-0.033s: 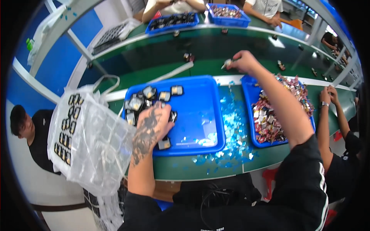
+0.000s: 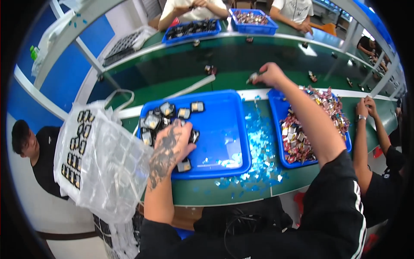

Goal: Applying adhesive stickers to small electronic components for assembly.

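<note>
My left hand (image 2: 173, 140) rests in the left blue tray (image 2: 221, 149), its fingers curled over a small black part (image 2: 194, 137) that shows beside the thumb. Around it lie several black square parts with pale faces (image 2: 184, 113), bunched on the tray's left side. My right arm reaches across the other blue tray (image 2: 279, 138), heaped with small reddish and silvery pieces (image 2: 297, 138). Beyond that tray, my right hand (image 2: 271, 76) is closed in a pinch over the green belt. Between its fingertips sits a small pale and dark part (image 2: 252, 78), too small to name more exactly.
Blue film scraps (image 2: 258, 151) litter the bench between the trays. At left stands a clear plastic-wrapped tray stack (image 2: 110, 159) with black parts. Parts lie on the belt (image 2: 172, 69). Across it, people sit behind two more blue trays (image 2: 254, 26); another person's hands (image 2: 365, 105) are at right.
The whole view has shifted slightly, so the trays and belt appear a little lower. Both my hands keep nearly the same places and grips.
</note>
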### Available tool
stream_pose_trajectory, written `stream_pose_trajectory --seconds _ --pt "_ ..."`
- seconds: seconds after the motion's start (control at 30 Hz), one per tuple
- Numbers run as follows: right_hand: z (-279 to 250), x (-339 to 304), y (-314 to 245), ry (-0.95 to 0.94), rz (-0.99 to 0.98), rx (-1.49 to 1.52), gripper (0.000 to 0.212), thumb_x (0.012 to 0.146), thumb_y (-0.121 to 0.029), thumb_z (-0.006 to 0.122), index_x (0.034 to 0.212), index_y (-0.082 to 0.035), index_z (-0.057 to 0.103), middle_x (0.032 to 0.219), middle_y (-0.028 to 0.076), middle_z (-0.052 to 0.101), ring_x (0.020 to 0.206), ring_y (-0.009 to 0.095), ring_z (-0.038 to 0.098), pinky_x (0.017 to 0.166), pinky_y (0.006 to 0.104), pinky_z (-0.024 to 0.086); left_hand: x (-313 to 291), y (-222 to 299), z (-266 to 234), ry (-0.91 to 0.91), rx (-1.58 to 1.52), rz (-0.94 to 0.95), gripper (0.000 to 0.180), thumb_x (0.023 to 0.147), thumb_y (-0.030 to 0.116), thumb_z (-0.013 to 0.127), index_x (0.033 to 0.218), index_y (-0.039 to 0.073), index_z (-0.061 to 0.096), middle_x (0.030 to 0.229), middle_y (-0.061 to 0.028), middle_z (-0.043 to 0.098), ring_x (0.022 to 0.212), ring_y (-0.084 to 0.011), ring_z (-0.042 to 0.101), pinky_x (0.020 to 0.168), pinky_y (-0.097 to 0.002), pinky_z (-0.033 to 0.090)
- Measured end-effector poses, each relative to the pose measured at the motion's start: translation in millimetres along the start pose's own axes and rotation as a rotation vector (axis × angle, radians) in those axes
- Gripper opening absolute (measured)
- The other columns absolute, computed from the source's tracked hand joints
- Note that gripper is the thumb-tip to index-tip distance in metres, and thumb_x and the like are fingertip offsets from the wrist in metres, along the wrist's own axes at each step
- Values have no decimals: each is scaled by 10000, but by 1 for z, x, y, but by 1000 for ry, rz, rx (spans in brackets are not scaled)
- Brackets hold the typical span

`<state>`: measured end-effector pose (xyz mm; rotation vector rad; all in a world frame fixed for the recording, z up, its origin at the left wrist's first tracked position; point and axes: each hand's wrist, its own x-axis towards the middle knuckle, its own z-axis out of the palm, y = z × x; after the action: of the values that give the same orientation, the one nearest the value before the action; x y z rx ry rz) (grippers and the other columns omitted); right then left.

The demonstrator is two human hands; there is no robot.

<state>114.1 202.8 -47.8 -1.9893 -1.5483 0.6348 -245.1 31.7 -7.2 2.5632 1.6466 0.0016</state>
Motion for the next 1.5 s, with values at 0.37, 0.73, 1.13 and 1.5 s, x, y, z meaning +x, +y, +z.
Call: stream_pose_trajectory --seconds 0.37,0.73,1.13,1.5 --pt "-40 -96 -52 -151 -578 129 261 840 -182 701 1037 -14 672 869 107 687 799 201 668 747 330 530 24 41 8 -5 -1293 76 436 860 157 645 1227 -62 561 1107 -122 657 852 -193 675 784 -310 563" --pt "-10 -223 -54 -122 -518 366 203 864 -44 633 1051 35 637 768 57 625 654 96 623 592 255 508 6 88 14 -145 -1862 71 551 897 -6 609 1397 1 378 1115 -149 619 954 -200 659 859 -314 552" --pt "-38 -221 -45 -560 -359 349 193 880 -158 697 963 16 686 836 66 685 722 88 634 680 263 517 4 100 34 38 -1943 -13 269 1006 134 493 1158 -64 591 987 -114 666 872 -178 670 772 -296 578" --pt "-118 -77 36 -44 -394 -773 116 776 -105 677 887 -77 692 871 151 679 871 347 652 777 433 529 15 88 30 -80 -2033 -179 244 965 115 558 1177 -3 537 1006 -155 662 739 -179 669 640 -246 557"
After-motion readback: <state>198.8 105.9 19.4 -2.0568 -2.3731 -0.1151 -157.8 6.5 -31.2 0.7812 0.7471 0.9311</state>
